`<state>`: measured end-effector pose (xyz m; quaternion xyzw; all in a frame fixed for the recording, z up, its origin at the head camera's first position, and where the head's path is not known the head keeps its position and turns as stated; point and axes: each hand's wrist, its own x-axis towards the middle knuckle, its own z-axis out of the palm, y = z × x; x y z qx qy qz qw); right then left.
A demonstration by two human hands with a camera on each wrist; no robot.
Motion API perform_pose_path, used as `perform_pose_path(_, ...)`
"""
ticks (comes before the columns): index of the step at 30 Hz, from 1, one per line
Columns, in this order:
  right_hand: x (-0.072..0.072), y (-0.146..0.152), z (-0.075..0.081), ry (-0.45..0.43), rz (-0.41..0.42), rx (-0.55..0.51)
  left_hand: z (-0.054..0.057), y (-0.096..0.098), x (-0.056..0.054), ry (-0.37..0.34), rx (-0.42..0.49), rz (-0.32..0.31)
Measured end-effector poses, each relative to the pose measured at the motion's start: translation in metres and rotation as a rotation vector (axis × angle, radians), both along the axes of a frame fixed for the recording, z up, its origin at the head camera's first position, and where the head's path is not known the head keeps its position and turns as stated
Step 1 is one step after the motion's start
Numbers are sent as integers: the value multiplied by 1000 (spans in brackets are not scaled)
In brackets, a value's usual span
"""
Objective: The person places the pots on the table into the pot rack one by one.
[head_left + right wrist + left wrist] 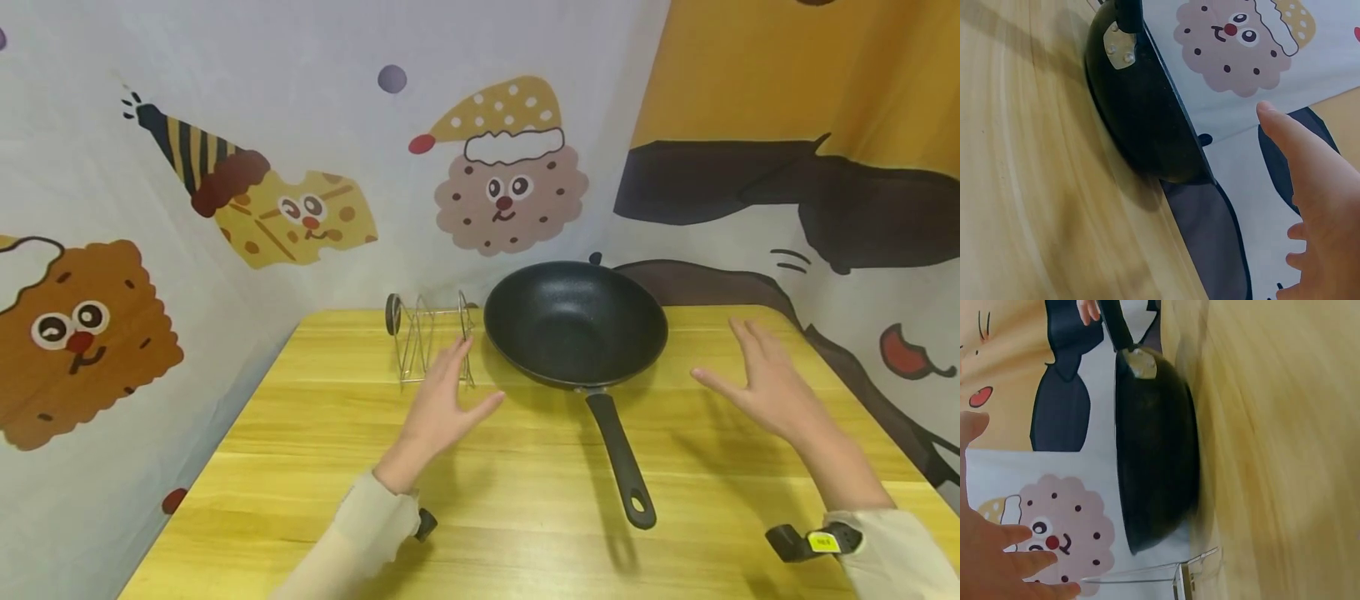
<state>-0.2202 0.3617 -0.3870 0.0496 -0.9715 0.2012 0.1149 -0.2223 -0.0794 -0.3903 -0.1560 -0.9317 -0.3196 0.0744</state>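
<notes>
A black frying pan (573,325) with deep sloped sides stands on the table, its long dark handle (621,462) pointing toward me. To the left of the pan is a metal wire rack (420,342) with a dark round piece at its left end. My left hand (442,408) hovers in front of the rack with fingers extended and thumb apart, holding nothing. Right of the pan, my right hand (772,387) is raised with its fingers spread, also holding nothing. In the left wrist view the pan (1154,444) appears from the side, the rack (1182,581) below it.
The wooden table (495,533) has its back edge against a cloth backdrop (337,100) printed with cartoon biscuits and cheese. Each wrist wears a small black camera mount, the right one (813,542) with a yellow label.
</notes>
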Motion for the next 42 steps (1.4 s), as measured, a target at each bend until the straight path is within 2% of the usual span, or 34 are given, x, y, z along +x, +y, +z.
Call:
perform_pose_path(5,1,-3,-5,-6,25,-32,-4,6,4,-23,62,-16)
perform_pose_path(11,4,-4,-11,-23,41,-90,-10,13,10,-86,123,-50)
perform_pose_path(16,5,-8,-14,-80,68,-134,-14,19,14,-99,148,-65)
perform_pose_path(25,8,-19,-21,-178,63,-144,-18,31,23,-172,203,-95)
perform_pose_path(42,16,-42,-26,-173,130,-174,-29,58,30,-254,324,-220)
